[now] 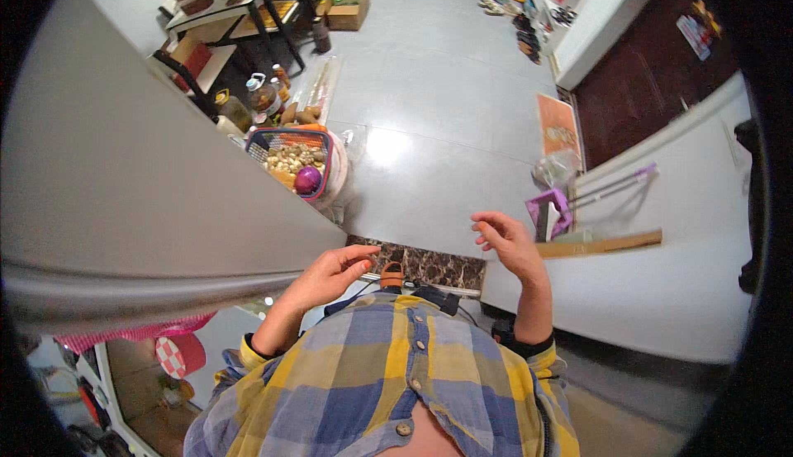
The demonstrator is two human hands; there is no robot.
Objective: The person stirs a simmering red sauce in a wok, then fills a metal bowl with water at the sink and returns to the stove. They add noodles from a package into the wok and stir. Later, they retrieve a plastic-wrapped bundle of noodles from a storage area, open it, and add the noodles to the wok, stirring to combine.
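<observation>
Both of my hands are held out in front of my plaid shirt with nothing in them. My left hand hangs over the dark marbled threshold strip, near the corner of a large grey panel, its fingers slightly bent and apart. Over the grey tiled floor, my right hand has loosely curled fingers, left of a purple-framed tool by the wall. A basket with a purple onion, garlic-like bulbs and carrots stands ahead on the left. Below my hands the tip of a brown sandal shows.
Bottles and a table with black legs holding food containers stand at the upper left, near a cardboard box. Shoes line the upper right wall. An orange mat lies by a dark door; a wooden strip tops a white panel.
</observation>
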